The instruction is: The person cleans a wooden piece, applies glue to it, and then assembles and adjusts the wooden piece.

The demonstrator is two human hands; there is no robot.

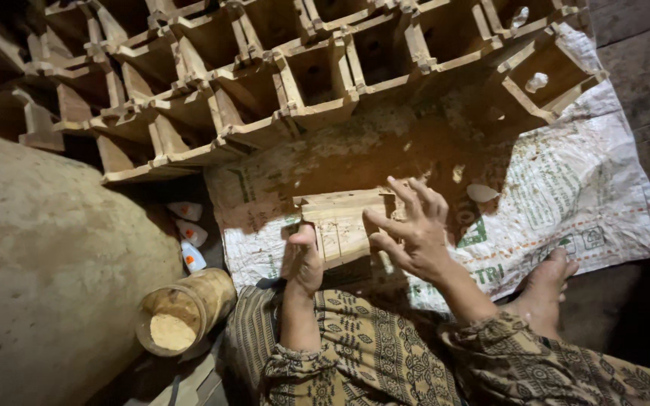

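Patterned sleeves frame our hands over a small wooden frame (340, 225) lying on the printed sack (566, 188). Our left hand (306, 263) grips its near edge, seemingly; our right hand (411, 229) hovers with fingers spread. We should steady it firmly before pressing.

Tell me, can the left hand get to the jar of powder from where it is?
Probably yes. The left hand rests on the wooden box, and the jar lies nearby on its left, with nothing between them.
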